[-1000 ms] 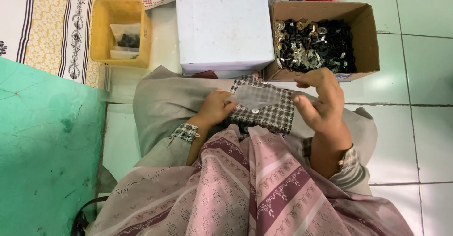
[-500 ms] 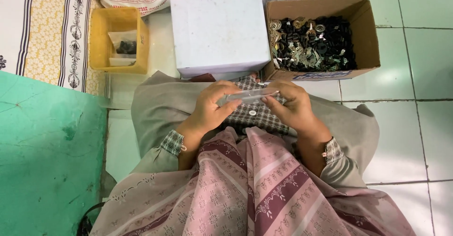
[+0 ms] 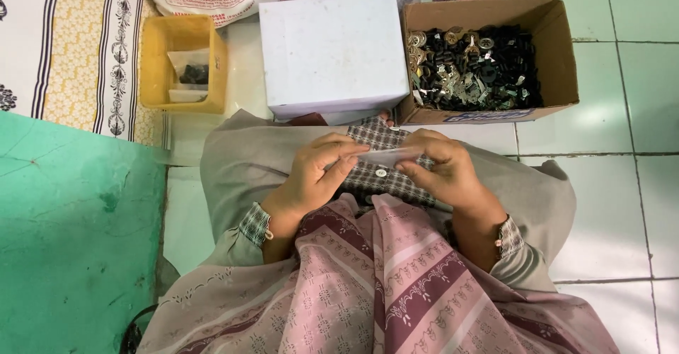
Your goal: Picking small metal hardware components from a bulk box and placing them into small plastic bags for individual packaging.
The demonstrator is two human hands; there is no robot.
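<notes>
Sitting on the floor, the person pinches a small clear plastic bag (image 3: 385, 157) between left hand (image 3: 318, 177) and right hand (image 3: 445, 173), over the lap, close to the cardboard box (image 3: 559, 50) of metal parts.

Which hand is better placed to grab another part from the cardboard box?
Right, probably. The right hand sits just below the cardboard box of black and metal parts. The left hand lies under the white box, farther over. Both pinch the small clear strip, so one must release.
</notes>
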